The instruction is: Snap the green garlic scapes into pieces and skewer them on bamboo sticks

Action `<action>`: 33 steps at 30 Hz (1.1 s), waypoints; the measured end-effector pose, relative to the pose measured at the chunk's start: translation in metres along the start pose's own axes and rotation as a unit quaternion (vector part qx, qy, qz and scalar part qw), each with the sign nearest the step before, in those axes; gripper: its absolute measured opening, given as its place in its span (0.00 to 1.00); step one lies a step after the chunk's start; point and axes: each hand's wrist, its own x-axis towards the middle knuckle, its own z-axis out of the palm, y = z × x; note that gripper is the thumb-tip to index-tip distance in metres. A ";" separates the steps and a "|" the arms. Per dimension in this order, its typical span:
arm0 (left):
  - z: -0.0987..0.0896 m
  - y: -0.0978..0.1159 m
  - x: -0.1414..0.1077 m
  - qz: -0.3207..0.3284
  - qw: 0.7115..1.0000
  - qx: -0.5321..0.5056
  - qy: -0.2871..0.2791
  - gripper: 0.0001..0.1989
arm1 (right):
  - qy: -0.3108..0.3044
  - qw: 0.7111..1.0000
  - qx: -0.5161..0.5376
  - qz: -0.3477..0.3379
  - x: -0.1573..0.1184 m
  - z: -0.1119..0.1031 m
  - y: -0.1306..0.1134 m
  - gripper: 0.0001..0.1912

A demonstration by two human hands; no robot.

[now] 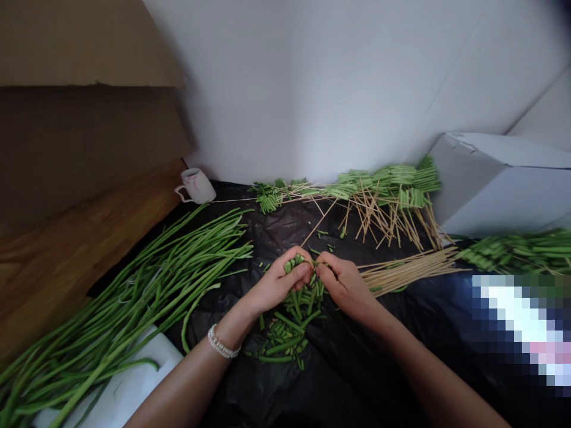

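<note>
My left hand (288, 276), with a beaded bracelet on its wrist, is closed around cut long bean pieces (294, 261). A thin wooden skewer (319, 224) runs up and away from that hand; whether it passes through the held beans is hidden. Close beside it, my right hand (341, 279) pinches a small green bean piece at the fingertips, mostly covered by the fingers. Below both hands lies a loose pile of cut bean pieces (288, 333) on black plastic sheeting (250, 392).
Whole long beans (169, 285) spread at left, partly over a white object (147, 380). A mug (196, 185) stands behind them. Skewered bean pieces (388, 181) lie by the wall, bare skewers (414, 267) at right. A white box (495, 178) and more beans (521, 249) are farther right.
</note>
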 end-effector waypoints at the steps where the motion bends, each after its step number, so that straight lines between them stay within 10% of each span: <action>1: -0.002 0.000 0.000 0.003 1.000 -0.027 -0.004 0.12 | -0.030 1.000 -0.005 -0.008 -0.001 0.000 0.001 0.12; 6: -0.008 0.006 0.000 -0.002 0.999 -0.043 -0.014 0.17 | -0.159 0.986 -0.044 -0.029 -0.006 0.002 0.007 0.05; 22: -0.003 -0.003 0.005 -0.006 0.989 0.135 0.052 0.15 | -0.099 0.995 0.007 -0.014 -0.005 0.007 0.026 0.41; 27: -0.005 -0.003 0.006 0.019 0.978 0.185 0.095 0.09 | -0.076 0.997 -0.021 -0.019 -0.005 0.009 0.028 0.38; 33: -0.026 -0.004 0.012 0.038 0.962 0.160 0.217 0.12 | -0.020 0.971 -0.229 -0.068 0.002 0.002 0.031 0.11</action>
